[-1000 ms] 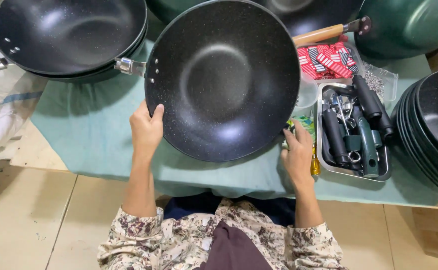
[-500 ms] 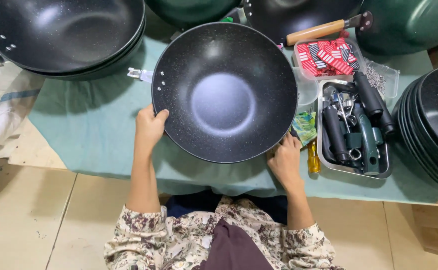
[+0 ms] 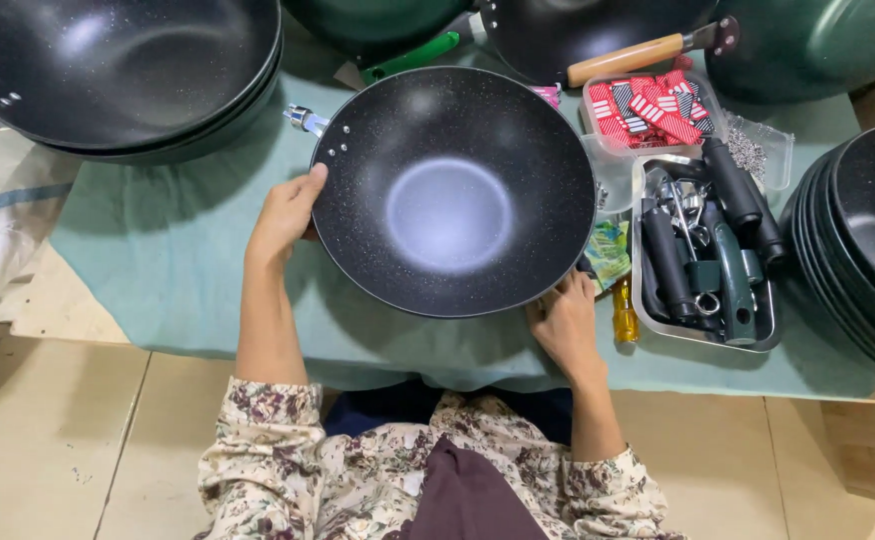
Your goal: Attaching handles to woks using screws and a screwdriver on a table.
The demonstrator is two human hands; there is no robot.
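Right, both hands are on the black speckled wok (image 3: 453, 190), which sits mouth-up on the desk (image 3: 158, 260) with its teal cloth, straight ahead of the person. Left hand (image 3: 286, 212) is curled over the rim on the near-left side, fingers (image 3: 308, 185) wrapped onto the edge just below the three rivets. Right hand (image 3: 563, 320) clasps the rim at the near-right, fingers closed on the edge from underneath. So the wok lies between the two hands, gripped on opposite sides. Its one clear axis runs from the bare metal handle stub (image 3: 303, 118), poking out at the far left, across the bowl toward the right hand; the left hand is plainly the nearer one to that stub. Off to the right, just beside the wok, a metal tray (image 3: 768, 335) holds black handles and a green power screwdriver (image 3: 733, 275), with a small yellow screwdriver (image 3: 625, 318) beside the right hand. Beyond that, a clear box of red packets (image 3: 648, 108). A stack of black woks (image 3: 118, 75) sits far left, another stack (image 3: 868, 240) at the right edge, and a wooden-handled pan (image 3: 638, 55) lies beyond.
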